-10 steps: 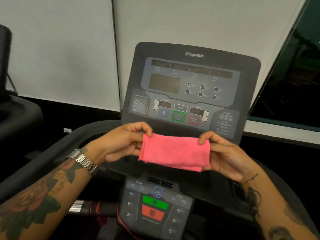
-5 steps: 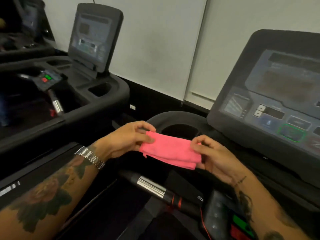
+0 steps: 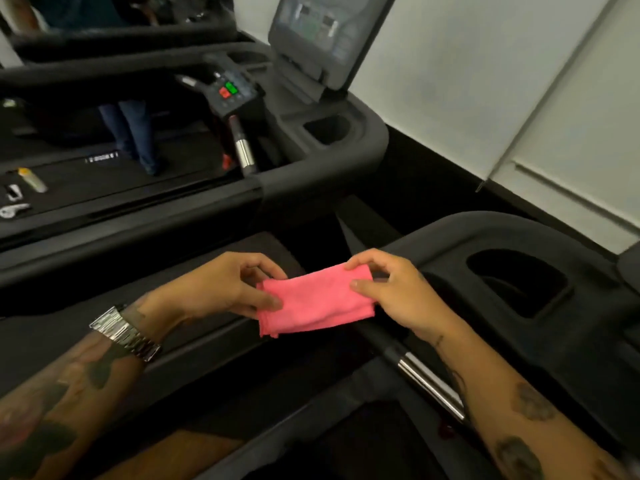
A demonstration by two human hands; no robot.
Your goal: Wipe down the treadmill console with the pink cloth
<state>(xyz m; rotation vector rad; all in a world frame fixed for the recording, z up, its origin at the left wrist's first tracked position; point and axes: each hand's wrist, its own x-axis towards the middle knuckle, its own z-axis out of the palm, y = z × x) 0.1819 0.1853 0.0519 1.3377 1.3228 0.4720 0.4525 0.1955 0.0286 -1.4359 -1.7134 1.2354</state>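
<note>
Both the left hand (image 3: 225,289) and right hand (image 3: 391,292) pinch the folded pink cloth (image 3: 317,301), its long axis left-right

Left hand (image 3: 225,289) and right hand (image 3: 394,292) pinching, forearms converging

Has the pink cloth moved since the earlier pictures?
Yes. The cloth, pinched by the left hand and right hand, was in front of the console screen; now it is left of the cup holder, though the camera turned too.
</note>
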